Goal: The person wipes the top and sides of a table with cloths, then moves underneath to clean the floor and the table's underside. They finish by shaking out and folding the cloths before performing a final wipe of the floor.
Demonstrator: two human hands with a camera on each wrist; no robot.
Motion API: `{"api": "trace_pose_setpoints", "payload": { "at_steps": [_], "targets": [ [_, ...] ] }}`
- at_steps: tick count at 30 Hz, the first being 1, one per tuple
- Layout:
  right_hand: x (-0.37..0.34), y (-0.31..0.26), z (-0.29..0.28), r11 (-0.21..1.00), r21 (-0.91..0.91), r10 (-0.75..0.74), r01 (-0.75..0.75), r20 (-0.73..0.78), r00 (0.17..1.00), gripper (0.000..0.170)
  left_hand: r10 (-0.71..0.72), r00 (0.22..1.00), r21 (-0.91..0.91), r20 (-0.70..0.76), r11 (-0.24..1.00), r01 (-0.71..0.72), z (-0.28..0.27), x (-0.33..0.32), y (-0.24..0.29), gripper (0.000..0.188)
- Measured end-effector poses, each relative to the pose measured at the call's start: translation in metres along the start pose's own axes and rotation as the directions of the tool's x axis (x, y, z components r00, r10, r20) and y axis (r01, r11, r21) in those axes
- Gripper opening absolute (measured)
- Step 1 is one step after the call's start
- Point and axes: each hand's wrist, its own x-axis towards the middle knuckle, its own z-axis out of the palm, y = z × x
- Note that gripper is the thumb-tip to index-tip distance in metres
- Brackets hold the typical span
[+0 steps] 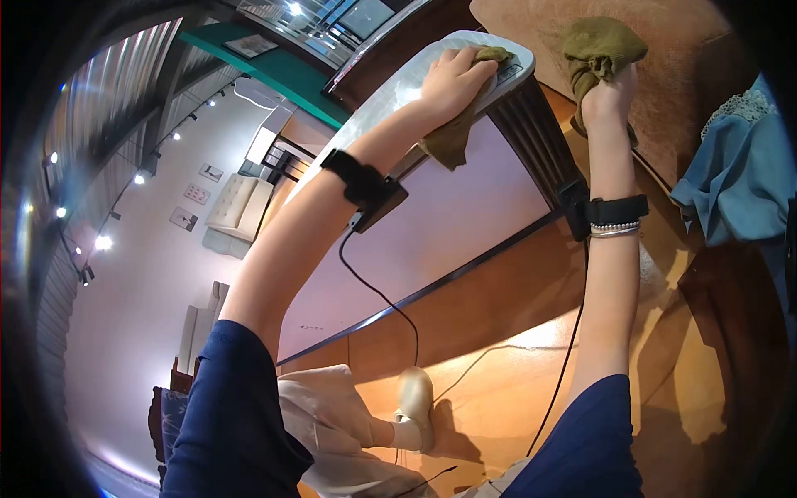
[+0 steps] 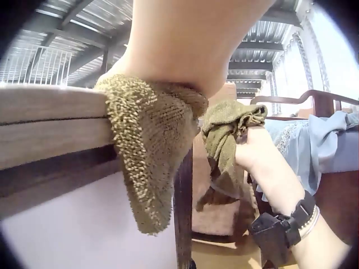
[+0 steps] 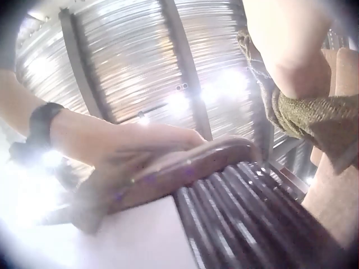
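Note:
In the head view the left hand (image 1: 455,83) lies on the glossy top (image 1: 407,87) of a cabinet, near its rounded end. Under that palm is an olive cloth (image 1: 449,143), one corner hanging down over the edge; the left wrist view shows this hanging part (image 2: 148,157) up close. Off the cabinet's end, the right hand (image 1: 611,95) grips a second olive cloth (image 1: 602,48), bunched over the fingers, in front of a brown upholstered piece. Most of the right fingers are hidden by the cloth.
The cabinet has a dark ribbed corner (image 1: 531,137) and a pale side panel (image 1: 432,224). Brown upholstery (image 1: 523,25) stands beyond its end. Blue fabric (image 1: 739,195) with lace drapes at the right. Black cables (image 1: 378,290) hang from both wrists above the wooden floor (image 1: 515,373).

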Motion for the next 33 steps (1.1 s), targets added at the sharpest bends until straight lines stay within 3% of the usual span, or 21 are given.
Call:
{"api": "trace_pose_setpoints", "payload": {
  "at_steps": [1, 3, 6, 8, 9, 10, 11, 12, 15, 17, 18, 19, 20, 22, 24, 25, 27, 28, 30, 31, 33],
  "targets": [
    [0.005, 0.001, -0.001, 0.997, 0.039, 0.06, -0.06, -0.022, 0.998, 0.03, 0.003, 1.0, -0.001, -0.001, 1.0, -0.003, -0.003, -0.007, 0.002, 0.053],
    [0.009, 0.008, 0.001, 0.994, 0.053, 0.097, -0.097, 0.002, 0.995, 0.031, 0.198, 0.98, -0.019, 0.001, 0.98, -0.198, -0.007, -0.025, 0.007, 0.042],
    [0.028, 0.052, -0.003, 0.973, 0.048, 0.222, -0.226, 0.078, 0.972, 0.026, 0.326, 0.945, -0.022, 0.035, 0.945, -0.325, -0.021, -0.062, 0.005, 0.043],
    [0.022, 0.056, 0.008, 0.949, 0.025, 0.308, -0.314, 0.13, 0.942, 0.021, 0.322, 0.945, -0.018, 0.057, 0.947, -0.322, -0.035, -0.091, -0.005, 0.043],
    [0.004, 0.034, 0.035, 0.901, -0.427, 0.2, -0.073, 0.26, 0.945, 0.023, 0.325, 0.942, -0.013, 0.08, 0.945, -0.325, -0.042, -0.106, -0.012, 0.043],
    [-0.013, 0.015, 0.057, 0.633, -0.738, 0.158, 0.235, 0.42, 0.893, 0.025, 0.277, 0.957, -0.044, 0.092, 0.961, -0.274, -0.049, -0.12, -0.02, 0.043],
    [-0.024, 0.009, 0.064, 0.354, -0.819, 0.131, 0.451, 0.521, 0.844, 0.024, 0.23, 0.968, -0.073, 0.105, 0.972, -0.223, -0.057, -0.135, -0.03, 0.042],
    [-0.034, -0.007, 0.077, 0.171, -0.833, 0.275, 0.526, 0.553, 0.786, 0.021, 0.175, 0.979, -0.075, 0.108, 0.983, -0.168, -0.066, -0.152, -0.041, 0.042],
    [-0.044, -0.02, 0.086, 0.165, -0.814, 0.317, 0.557, 0.579, 0.752, 0.02, 0.02, 0.996, -0.137, 0.085, 0.991, -0.008, -0.089, -0.209, -0.087, 0.041],
    [-0.046, -0.03, 0.09, 0.249, -0.853, 0.492, 0.458, 0.519, 0.699, 0.024, -0.08, 0.995, -0.204, 0.061, 0.975, 0.09, -0.101, -0.251, -0.126, 0.04],
    [-0.044, -0.022, 0.086, 0.253, -0.851, 0.495, 0.46, 0.523, 0.694, 0.024, -0.197, 0.98, -0.273, 0.025, 0.942, 0.197, -0.108, -0.274, -0.147, 0.039],
    [-0.038, -0.008, 0.075, 0.108, -0.803, 0.478, 0.586, 0.559, 0.677, 0.028, -0.314, 0.949, -0.346, -0.004, 0.891, 0.294, -0.116, -0.298, -0.169, 0.037],
    [-0.034, 0.001, 0.068, -0.041, -0.723, 0.466, 0.69, 0.597, 0.653, 0.032, -0.321, 0.947, -0.349, -0.011, 0.889, 0.298, -0.125, -0.324, -0.195, 0.037],
    [-0.035, 0.003, 0.064, -0.014, -0.702, 0.414, 0.712, 0.644, 0.644, 0.033, -0.641, 0.767, -0.463, -0.015, 0.685, 0.563, -0.144, -0.376, -0.239, 0.036],
    [-0.041, -0.002, 0.065, -0.088, -0.706, 0.382, 0.703, 0.627, 0.679, 0.033, -0.706, 0.704, -0.447, -0.072, 0.654, 0.61, -0.16, -0.411, -0.25, 0.036],
    [-0.044, -0.005, 0.063, -0.067, -0.697, 0.347, 0.714, 0.655, 0.671, 0.032, -0.755, 0.648, -0.479, -0.099, 0.607, 0.634, -0.167, -0.435, -0.268, 0.035],
    [-0.04, -0.005, 0.06, -0.057, -0.674, 0.355, 0.737, 0.676, 0.646, 0.031, -0.815, 0.558, -0.454, -0.154, 0.56, 0.693, -0.187, -0.503, -0.349, 0.035],
    [-0.039, -0.005, 0.059, -0.046, -0.653, 0.362, 0.756, 0.694, 0.622, 0.031, -0.872, 0.447, -0.326, -0.199, 0.489, 0.809, -0.2, -0.529, -0.376, 0.033],
    [-0.041, -0.006, 0.06, -0.046, -0.672, 0.361, 0.739, 0.679, 0.639, 0.03, -0.825, 0.415, 0.067, -0.385, 0.423, 0.904, -0.205, -0.556, -0.397, 0.044],
    [-0.042, -0.006, 0.06, -0.037, -0.694, 0.358, 0.719, 0.663, 0.658, 0.029, -0.828, 0.411, 0.06, -0.38, 0.422, 0.905, -0.205, -0.558, -0.402, 0.044],
    [-0.044, -0.006, 0.061, -0.036, -0.694, 0.336, 0.719, 0.669, 0.663, 0.028, -0.857, 0.234, 0.105, -0.459, 0.209, 0.972, -0.212, -0.557, -0.411, 0.039]
  ]
}}
